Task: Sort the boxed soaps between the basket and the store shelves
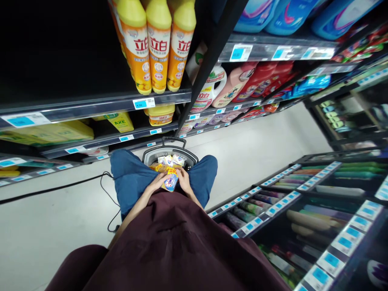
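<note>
Down between my knees, both hands hold a small yellow and blue packet [170,181]. My left hand [157,182] grips its left side with fingers curled. My right hand [183,180] closes on its right side. Just beyond the packet stands a grey shopping basket [151,152] with a black handle, and it holds several small white and yellow packets [169,160]. My blue trouser legs flank the basket.
Shelves of yellow detergent bottles [157,44] rise on the left, with pink and red jugs [239,83] further along. Low shelves with blue price tags [291,202] run on the right. A black cable [103,178] lies on the pale floor at left.
</note>
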{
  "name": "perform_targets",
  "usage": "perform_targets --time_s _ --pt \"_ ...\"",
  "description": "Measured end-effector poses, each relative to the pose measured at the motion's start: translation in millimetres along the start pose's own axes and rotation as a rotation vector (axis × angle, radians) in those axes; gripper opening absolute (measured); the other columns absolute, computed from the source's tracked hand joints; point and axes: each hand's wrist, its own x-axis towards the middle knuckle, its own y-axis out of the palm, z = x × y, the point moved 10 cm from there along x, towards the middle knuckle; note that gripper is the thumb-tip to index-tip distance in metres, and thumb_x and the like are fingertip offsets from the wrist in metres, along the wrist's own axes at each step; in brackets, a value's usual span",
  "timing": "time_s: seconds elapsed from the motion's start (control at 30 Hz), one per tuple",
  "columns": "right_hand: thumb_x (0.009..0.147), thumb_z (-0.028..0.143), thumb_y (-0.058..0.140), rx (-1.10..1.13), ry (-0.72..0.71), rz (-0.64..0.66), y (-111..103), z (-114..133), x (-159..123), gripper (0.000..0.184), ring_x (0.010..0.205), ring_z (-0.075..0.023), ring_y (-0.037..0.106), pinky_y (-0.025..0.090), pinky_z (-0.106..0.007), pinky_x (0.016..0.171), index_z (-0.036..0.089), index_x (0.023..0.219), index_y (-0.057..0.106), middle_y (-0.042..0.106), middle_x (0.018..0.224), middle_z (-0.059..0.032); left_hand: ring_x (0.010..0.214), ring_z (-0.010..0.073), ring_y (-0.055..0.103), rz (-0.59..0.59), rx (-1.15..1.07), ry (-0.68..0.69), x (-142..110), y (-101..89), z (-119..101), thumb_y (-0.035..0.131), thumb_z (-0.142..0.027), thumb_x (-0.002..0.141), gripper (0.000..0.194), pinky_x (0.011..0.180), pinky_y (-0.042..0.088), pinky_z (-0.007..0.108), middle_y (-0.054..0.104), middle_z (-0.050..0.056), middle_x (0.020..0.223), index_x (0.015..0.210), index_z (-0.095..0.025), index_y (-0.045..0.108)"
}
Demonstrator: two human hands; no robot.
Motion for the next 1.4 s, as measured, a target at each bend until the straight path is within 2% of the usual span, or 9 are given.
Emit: perform_targets --time_s 0.23,0.43,0.63,0.73,0.87,1.03,1.13,1.3,1.4 --pt "0.087 0.052 0.062 0.012 0.016 -0.013 0 -3 1 0.037 0.088 -0.0222 0.068 0.052 -0.031 0.081 0.018 0.098 0.072 0.076 0.096 -0.0062 0.101 0.0328 0.069 0.011 0.045 -0.017 0 0.6 1 0.065 -0.060 0.083 0.052 0.088 0.050 0.035 0.079 0.010 0.099 0.102 -0.014 0.078" --pt "0.084 0.052 0.066 0.068 0.034 -0.028 -1 -6 3 0.035 0.082 -0.0196 0.066 0.051 -0.029 0.077 0.018 0.092 0.071 0.074 0.090 -0.0038 0.107 0.0345 0.068 -0.003 0.005 -0.026 -1 -0.2 2 0.069 -0.058 0.080 0.054 0.093 0.051 0.038 0.079 0.011 0.105 0.109 -0.014 0.078" --pt "0.085 0.064 0.061 0.202 0.145 -0.094 -6 -25 8 0.044 0.045 -0.0120 0.045 0.040 -0.025 0.045 0.020 0.087 0.064 0.056 0.056 0.0053 0.129 0.0336 0.058 -0.029 -0.321 0.007 -1 -0.2 -7 0.084 -0.041 0.070 0.062 0.102 0.049 0.038 0.069 0.009 0.134 0.128 -0.023 0.070" --pt "0.084 0.068 0.059 0.236 0.181 -0.137 -8 -34 10 0.049 0.038 -0.0113 0.038 0.038 -0.025 0.041 0.021 0.095 0.060 0.044 0.047 0.0101 0.117 0.0318 0.065 -0.002 -0.473 -0.030 1 5.0 -5 0.087 -0.038 0.066 0.073 0.088 0.055 0.036 0.068 0.011 0.134 0.135 -0.024 0.064" --pt "0.085 0.069 0.058 0.199 0.155 -0.127 -6 -35 10 0.052 0.038 -0.0117 0.039 0.041 -0.025 0.041 0.021 0.107 0.057 0.045 0.049 0.0107 0.105 0.0287 0.069 -0.038 -0.543 -0.055 2 3.1 1 0.089 -0.034 0.062 0.074 0.080 0.056 0.033 0.070 0.012 0.130 0.132 -0.022 0.067" --pt "0.087 0.067 0.056 0.163 0.153 -0.119 -5 -34 10 0.052 0.039 -0.0110 0.039 0.042 -0.025 0.041 0.020 0.108 0.060 0.050 0.054 0.0083 0.112 0.0334 0.068 -0.032 -0.524 -0.028 1 2.0 -2 0.089 -0.036 0.065 0.076 0.088 0.056 0.039 0.071 0.015 0.128 0.135 -0.019 0.066" --pt "0.088 0.065 0.056 0.180 0.167 -0.118 -6 -34 11 0.052 0.038 -0.0106 0.039 0.042 -0.025 0.040 0.018 0.109 0.063 0.055 0.056 0.0066 0.123 0.0348 0.063 -0.011 -0.483 0.072 -1 0.7 -15 0.090 -0.036 0.065 0.078 0.102 0.051 0.043 0.069 0.014 0.132 0.137 -0.018 0.064" --pt "0.087 0.070 0.054 0.218 0.192 -0.149 -9 -34 10 0.054 0.036 -0.0108 0.037 0.042 -0.025 0.037 0.018 0.098 0.067 0.053 0.050 0.0068 0.134 0.0370 0.055 0.051 -0.415 0.186 -4 7.5 -29 0.098 -0.023 0.045 0.106 0.113 0.043 0.047 0.059 0.014 0.145 0.143 -0.021 0.057" --pt "0.085 0.075 0.053 0.224 0.217 -0.120 -7 -36 11 0.059 0.035 -0.0117 0.038 0.044 -0.026 0.039 0.018 0.090 0.068 0.048 0.043 0.0075 0.134 0.0372 0.055 -0.014 -0.349 0.180 -3 3.9 -27 0.098 -0.023 0.045 0.104 0.114 0.043 0.050 0.061 0.015 0.143 0.140 -0.019 0.057"
